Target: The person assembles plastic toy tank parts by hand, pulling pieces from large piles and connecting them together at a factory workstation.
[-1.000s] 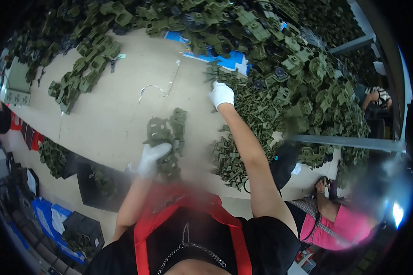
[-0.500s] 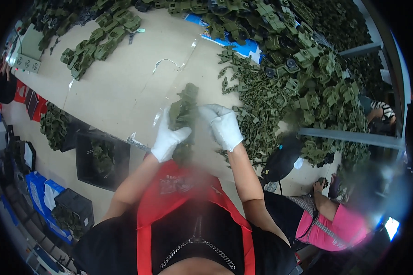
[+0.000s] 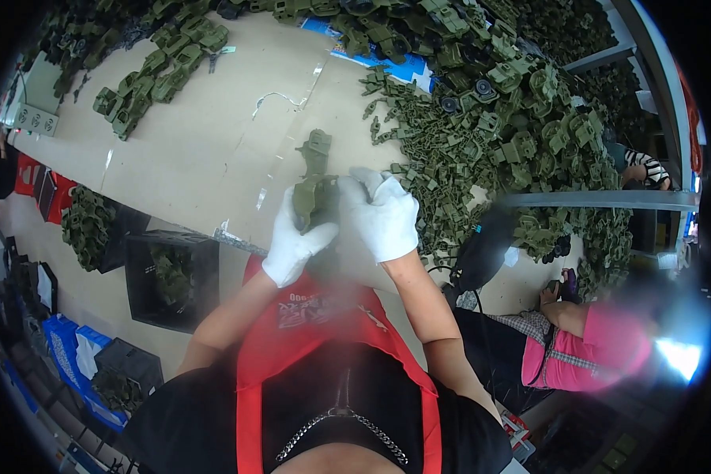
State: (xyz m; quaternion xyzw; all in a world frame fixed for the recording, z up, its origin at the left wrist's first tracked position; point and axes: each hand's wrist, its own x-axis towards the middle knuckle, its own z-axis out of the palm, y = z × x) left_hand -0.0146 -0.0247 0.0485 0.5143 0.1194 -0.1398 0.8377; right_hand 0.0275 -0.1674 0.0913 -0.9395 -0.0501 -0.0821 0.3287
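Above the table (image 3: 189, 158), both hands (image 3: 341, 229) grip a green part (image 3: 314, 186), seemingly pointing away.

On the worktop (image 3: 189, 158) a small cluster of plastic parts (image 3: 154, 75) lies far left, a large heap of parts (image 3: 482, 118) spreads across the right, and between them both hands hold an assembled piece (image 3: 314, 189), with a crate (image 3: 170, 276) below the near edge.

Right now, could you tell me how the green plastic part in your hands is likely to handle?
The green part probably stays stiff: it keeps its moulded shape between the left hand and right hand. It looks light, pinched by fingertips alone. Its knobbly outline should catch on the pile of parts rather than slide or roll.
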